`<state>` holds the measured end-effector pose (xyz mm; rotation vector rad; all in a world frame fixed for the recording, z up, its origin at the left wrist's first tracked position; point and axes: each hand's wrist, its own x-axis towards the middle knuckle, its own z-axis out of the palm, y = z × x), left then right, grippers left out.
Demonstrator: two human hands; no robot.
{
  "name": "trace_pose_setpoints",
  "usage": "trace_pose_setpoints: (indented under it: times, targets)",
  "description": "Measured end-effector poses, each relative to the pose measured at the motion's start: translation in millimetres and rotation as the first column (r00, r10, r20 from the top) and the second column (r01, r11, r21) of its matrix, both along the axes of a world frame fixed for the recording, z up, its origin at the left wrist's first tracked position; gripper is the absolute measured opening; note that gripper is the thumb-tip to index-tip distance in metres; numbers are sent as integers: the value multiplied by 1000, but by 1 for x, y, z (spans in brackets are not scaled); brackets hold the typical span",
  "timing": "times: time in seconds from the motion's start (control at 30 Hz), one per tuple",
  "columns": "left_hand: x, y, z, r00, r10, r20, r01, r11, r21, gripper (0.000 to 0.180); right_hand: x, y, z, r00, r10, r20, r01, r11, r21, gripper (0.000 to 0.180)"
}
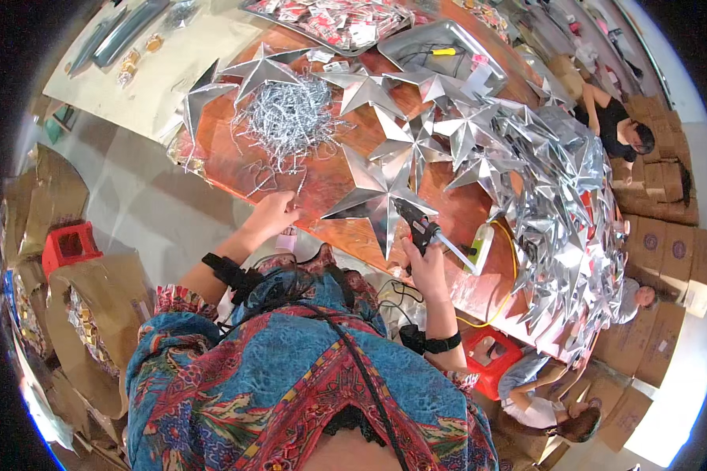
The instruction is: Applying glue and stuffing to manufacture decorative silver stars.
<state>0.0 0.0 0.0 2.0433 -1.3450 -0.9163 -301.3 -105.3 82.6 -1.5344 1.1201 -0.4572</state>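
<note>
My right hand [427, 271] is wrapped round a black glue gun [419, 226], a pale glue stick [454, 250] jutting from its rear. The nozzle points at a large silver five-pointed star [379, 196] lying at the table's near edge. To the left, my left hand [275, 216] is closed in a pinch at the table's edge, apparently on a thin silver cord; its fingertips show little detail. Just beyond it is a tangled heap of silver cords [287, 118], with loose loops trailing toward the hand.
More silver stars [412, 141] cover the reddish table [326, 177], piled high at the right [558, 204]. A grey tray [440, 51] and a tray of red-and-white packets [334, 16] stand at the back. A yellow cable [514, 255] and bottle [481, 245] are near my right hand. Co-workers sit at right.
</note>
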Motion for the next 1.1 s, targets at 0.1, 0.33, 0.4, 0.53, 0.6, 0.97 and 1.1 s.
trace_pose_setpoints:
  times: [0.1, 0.33, 0.4, 0.53, 0.6, 0.97, 1.1]
  targets:
    - [7, 5, 10, 1000, 7, -1, -7, 1000, 2, 27, 15, 0, 7, 999, 25, -34, -26, 1000, -12, 12]
    - [-24, -11, 12, 993, -25, -118, 33, 998, 62, 26, 25, 3, 15, 997, -71, -36, 73, 995, 70, 15]
    - [-30, -16, 11, 984, -48, -175, 57, 997, 50, 27, 25, 2, 12, 996, -78, -38, 80, 994, 72, 15]
    - [-39, -17, 8, 985, -45, -169, 55, 997, 52, 23, 24, 0, 7, 991, -18, -135, 18, 1000, 2, 16]
    - [-42, -15, 7, 984, -52, -168, 59, 998, 32, 23, 25, 0, 6, 989, -9, -146, 4, 999, -36, 16]
    - [-47, -14, -6, 982, -95, -166, 91, 995, -28, 21, 27, -1, -4, 995, -101, -26, 102, 993, 52, 17]
    - [-48, -14, -6, 979, -95, -181, 94, 995, -13, 22, 27, -1, 3, 994, -63, -94, 62, 998, -11, 19]
